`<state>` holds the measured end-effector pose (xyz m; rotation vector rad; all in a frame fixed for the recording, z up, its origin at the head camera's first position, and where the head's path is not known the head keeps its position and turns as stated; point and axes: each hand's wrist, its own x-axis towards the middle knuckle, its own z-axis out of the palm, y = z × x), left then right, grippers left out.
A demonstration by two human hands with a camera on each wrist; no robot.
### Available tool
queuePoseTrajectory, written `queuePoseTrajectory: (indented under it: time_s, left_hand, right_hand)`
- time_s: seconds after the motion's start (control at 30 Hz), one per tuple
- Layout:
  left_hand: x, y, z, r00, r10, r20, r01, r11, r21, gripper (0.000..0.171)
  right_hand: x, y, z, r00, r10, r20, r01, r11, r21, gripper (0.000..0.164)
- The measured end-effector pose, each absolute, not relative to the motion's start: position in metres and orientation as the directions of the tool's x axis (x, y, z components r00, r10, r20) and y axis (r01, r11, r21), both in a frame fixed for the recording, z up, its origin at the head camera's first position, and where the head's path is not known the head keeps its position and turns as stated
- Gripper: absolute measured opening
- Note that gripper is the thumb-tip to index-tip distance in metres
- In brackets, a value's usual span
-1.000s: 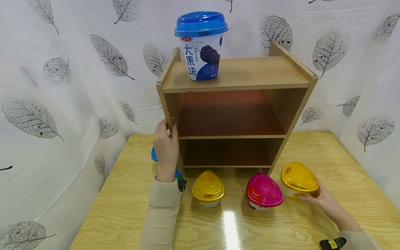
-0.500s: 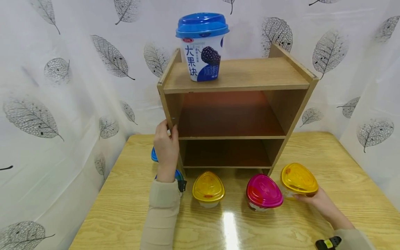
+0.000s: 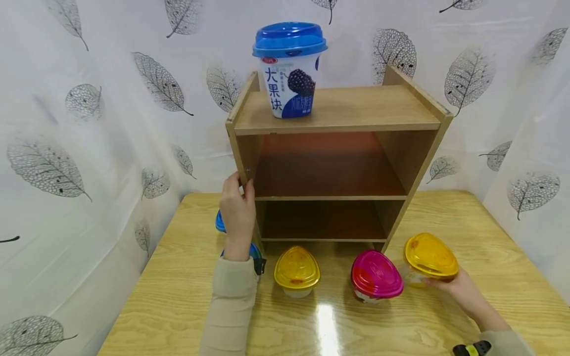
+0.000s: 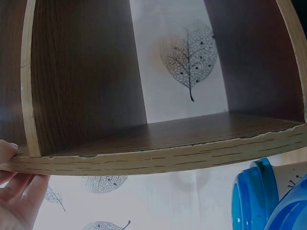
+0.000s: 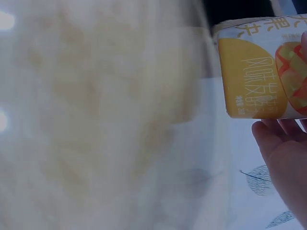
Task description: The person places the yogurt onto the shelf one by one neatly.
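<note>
My left hand [image 3: 238, 215] grips the front edge of the left side panel of a small wooden shelf [image 3: 338, 123]. In the left wrist view, the thumb and fingers of that hand [image 4: 21, 199] lie on opposite sides of the panel edge [image 4: 158, 160]. At right, my right hand [image 3: 465, 296] holds a yellow-lidded yogurt cup [image 3: 430, 254] by its lower side. The right wrist view shows the cup's yellow-and-white label [image 5: 254, 81] with a fruit picture, above the hand [image 5: 290, 163]. A blue-lidded yogurt cup [image 3: 291, 81] stands upright on the shelf's top board.
On the wooden table [image 3: 169, 296], a yellow-lidded cup [image 3: 297, 269] and a pink-lidded cup [image 3: 376, 274] stand before the shelf. Two blue-lidded cups, one at the back [image 3: 219, 221] and one nearer [image 3: 255, 251], are partly hidden by the left arm. A leaf-patterned sheet [image 3: 111, 148] hangs behind.
My right hand has shifted slightly right with the yellow-lidded yogurt cup over the last half second. The left hand keeps its grip on the shelf. The head view tilts up a little.
</note>
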<state>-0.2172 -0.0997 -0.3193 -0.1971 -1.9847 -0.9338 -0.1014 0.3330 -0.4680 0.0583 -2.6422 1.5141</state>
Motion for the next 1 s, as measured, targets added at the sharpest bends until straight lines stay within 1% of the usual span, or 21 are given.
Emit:
queuePoseTrajectory:
  time_s: [0.1, 0.37, 0.47, 0.6, 0.7, 0.8, 0.87, 0.97, 1.0]
  left_hand:
    - [-0.217, -0.1, -0.32, -0.585, -0.219, 0.781, 0.464, 0.699, 0.544, 0.02]
    - [-0.217, -0.101, -0.32, -0.59, -0.22, 0.777, 0.458, 0.701, 0.546, 0.02]
    - [-0.216, -0.101, -0.32, -0.582, -0.219, 0.783, 0.465, 0.701, 0.541, 0.02]
    - [-0.216, -0.101, -0.32, -0.577, -0.217, 0.787, 0.466, 0.704, 0.536, 0.019]
    - [-0.215, -0.101, -0.32, -0.58, -0.217, 0.785, 0.462, 0.706, 0.537, 0.02]
    - [-0.215, -0.101, -0.319, -0.582, -0.218, 0.783, 0.461, 0.705, 0.539, 0.021]
    - [-0.215, -0.1, -0.32, -0.582, -0.219, 0.783, 0.465, 0.701, 0.541, 0.02]
    - [-0.216, -0.1, -0.319, -0.579, -0.215, 0.786, 0.469, 0.701, 0.537, 0.02]
    - [-0.216, -0.1, -0.319, -0.579, -0.213, 0.787, 0.469, 0.703, 0.535, 0.02]
  right_hand:
    - [-0.101, 0.338, -0.458, -0.993, -0.012, 0.119, -0.112, 0.446, -0.888, 0.044]
    - [-0.109, 0.347, -0.413, -0.965, -0.115, 0.238, -0.263, 0.339, -0.903, 0.049]
    - [-0.114, 0.348, -0.392, -0.947, -0.133, 0.292, -0.316, 0.236, -0.919, 0.051]
    - [-0.12, 0.348, -0.362, -0.93, -0.106, 0.351, -0.367, 0.269, -0.891, 0.053]
    - [-0.124, 0.346, -0.34, -0.918, -0.085, 0.388, -0.391, 0.362, -0.846, 0.055]
    - [-0.128, 0.344, -0.318, -0.902, -0.076, 0.424, -0.417, 0.407, -0.813, 0.058]
    - [-0.131, 0.343, -0.306, -0.891, -0.084, 0.445, -0.439, 0.401, -0.804, 0.058]
    - [-0.135, 0.342, -0.29, -0.88, -0.09, 0.465, -0.465, 0.352, -0.812, 0.059]
    - [-0.136, 0.342, -0.285, -0.88, -0.083, 0.467, -0.463, 0.365, -0.808, 0.059]
